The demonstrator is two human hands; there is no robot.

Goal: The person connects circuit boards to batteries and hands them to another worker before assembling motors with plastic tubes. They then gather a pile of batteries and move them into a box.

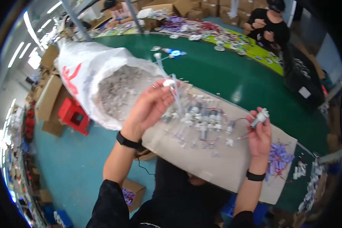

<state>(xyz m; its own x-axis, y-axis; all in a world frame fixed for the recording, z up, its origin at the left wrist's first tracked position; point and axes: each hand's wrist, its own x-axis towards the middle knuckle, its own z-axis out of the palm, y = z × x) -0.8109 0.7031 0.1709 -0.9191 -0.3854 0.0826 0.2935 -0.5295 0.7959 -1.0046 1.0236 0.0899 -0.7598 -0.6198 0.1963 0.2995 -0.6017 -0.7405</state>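
My left hand (148,106) is raised in front of the mouth of a big white sack (83,64). Its fingers pinch clear tubing (177,95) with a white round end piece. On the right, my right hand (260,138) is closed around a small motor pump (260,117), grey-bodied with a white head; thin red wire shows beside it. Between the hands, several similar motor pumps (203,121) lie in a cluster on a cardboard sheet (182,152), with short clear tube pieces (184,142) along their near side. The sack holds many small whitish parts (117,91).
Purple wired cells (278,159) are heaped at the sheet's right end. Across the green table (216,72), a lit blue device (174,53) lies near the sack. A person (271,26) works at the far right. A red plastic stool (74,116) and a cardboard box (135,193) are on the floor.
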